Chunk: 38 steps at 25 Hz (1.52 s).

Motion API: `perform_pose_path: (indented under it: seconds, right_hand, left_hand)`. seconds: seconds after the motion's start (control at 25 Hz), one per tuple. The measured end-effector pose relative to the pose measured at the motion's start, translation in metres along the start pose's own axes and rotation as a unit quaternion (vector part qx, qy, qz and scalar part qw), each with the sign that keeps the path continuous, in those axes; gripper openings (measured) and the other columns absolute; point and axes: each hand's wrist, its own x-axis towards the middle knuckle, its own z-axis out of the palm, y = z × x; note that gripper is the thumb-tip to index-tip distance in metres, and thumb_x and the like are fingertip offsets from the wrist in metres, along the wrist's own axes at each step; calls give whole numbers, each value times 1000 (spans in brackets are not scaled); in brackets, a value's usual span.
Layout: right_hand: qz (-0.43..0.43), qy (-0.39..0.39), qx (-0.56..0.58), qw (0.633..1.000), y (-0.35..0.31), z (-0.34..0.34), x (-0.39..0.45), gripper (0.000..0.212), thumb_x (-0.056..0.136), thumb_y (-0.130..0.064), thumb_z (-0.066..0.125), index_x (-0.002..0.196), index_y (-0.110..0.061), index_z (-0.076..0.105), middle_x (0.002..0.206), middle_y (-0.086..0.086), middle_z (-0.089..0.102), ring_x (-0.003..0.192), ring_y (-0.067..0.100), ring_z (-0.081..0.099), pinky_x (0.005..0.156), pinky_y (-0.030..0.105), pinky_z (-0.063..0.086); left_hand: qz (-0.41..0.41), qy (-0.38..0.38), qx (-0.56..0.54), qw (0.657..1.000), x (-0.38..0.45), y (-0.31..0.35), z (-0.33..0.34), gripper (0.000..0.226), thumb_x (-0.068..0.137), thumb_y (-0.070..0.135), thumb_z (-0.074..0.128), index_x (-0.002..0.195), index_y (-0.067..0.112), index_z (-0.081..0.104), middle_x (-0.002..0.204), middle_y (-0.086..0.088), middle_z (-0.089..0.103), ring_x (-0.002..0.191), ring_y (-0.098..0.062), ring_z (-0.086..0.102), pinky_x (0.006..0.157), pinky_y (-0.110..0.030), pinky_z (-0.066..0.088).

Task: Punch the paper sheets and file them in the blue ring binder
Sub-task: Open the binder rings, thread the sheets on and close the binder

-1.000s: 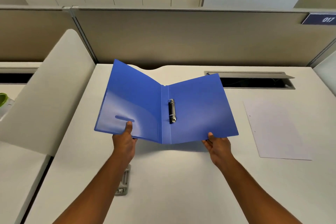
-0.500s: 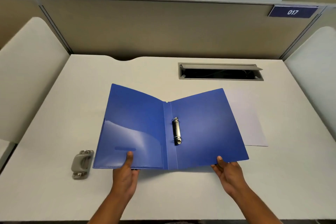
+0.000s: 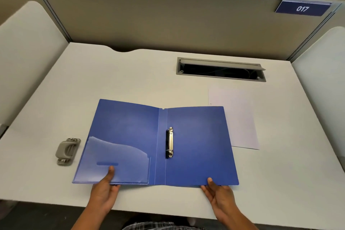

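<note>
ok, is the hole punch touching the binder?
Apart. Head view shows a strip of bare desk between the hole punch and the blue ring binder's left edge.

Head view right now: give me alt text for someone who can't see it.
An open blue ring binder lies flat on a white desk, the left hand and right hand pinching its near edge. A grey hole punch sits to the binder's left, and paper sheets lie to its right, partly under the cover.
</note>
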Motion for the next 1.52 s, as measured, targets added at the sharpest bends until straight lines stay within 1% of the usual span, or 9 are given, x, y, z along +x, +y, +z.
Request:
perform_pose_path:
  seconds: [0.32,0.48,0.68,0.76,0.88,1.0,1.12,1.32,1.52]
  right_hand:
    - [57,79,-170,981,1,-7,-17,37,87,-27,78,112,-2,69,91,21,79,82,34,77,77,41,63]
    - [90,91,-322,938,-10,1,-33,73,87,-67,58,83,5,68,69,21,73,54,28,65,47,26,48]
    - [69,35,-455,887,-24,29,-36,56,97,-53,57,72,-3,66,56,12,64,44,22,55,44,22,35]
    - [0,3,-472,882,-23,48,-29,48,97,-44,61,74,-2,67,58,11,68,47,20,59,46,27,43]
    - [-157,-22,-503,849,-9,76,-8,32,95,-37,66,81,-8,70,68,3,75,61,16,70,66,40,63]
    - [-258,-51,-548,794,1,100,11,7,92,-32,70,87,-28,71,81,-12,74,77,8,69,76,35,60]
    - [-300,-82,-563,766,5,118,19,7,92,-26,68,95,-32,70,80,-13,71,71,6,64,68,28,54]
    - [-292,-103,-587,748,12,125,29,10,97,-33,62,105,-32,69,85,-11,73,77,8,67,72,35,58]
    - [-278,-102,-615,731,17,122,34,21,101,-45,54,102,-29,68,92,-11,73,84,10,66,77,35,56]
  left_hand:
    - [-39,-4,195,980,9,29,-18,48,84,29,74,127,18,55,118,-12,67,108,-35,64,97,-52,50]
    - [-163,-27,462,871,-2,52,-23,108,67,88,40,87,-14,68,81,-34,71,72,-44,71,64,-45,61]
    - [-242,-181,611,732,-17,80,-14,133,58,96,10,92,-17,70,80,-28,71,63,-34,67,50,-26,48]
    - [-257,-231,595,725,-20,83,-12,132,61,94,6,97,-15,71,84,-27,71,65,-33,69,50,-27,48]
    - [-263,-254,520,772,-24,72,-3,119,70,86,12,101,-13,70,81,-26,68,63,-33,68,49,-27,51]
    - [-142,-216,477,840,-29,46,26,82,91,67,27,92,-5,68,76,-25,69,63,-35,69,53,-30,54]
    - [41,-228,484,844,-27,18,68,44,101,39,45,98,0,63,76,-19,72,65,-32,70,62,-36,57]
    - [167,-292,551,764,-5,-19,118,16,100,15,51,109,17,64,80,-7,69,63,-16,62,58,-29,53]
    - [195,-312,625,688,20,-35,117,12,96,27,58,104,25,67,75,2,68,65,-13,62,75,-40,57]
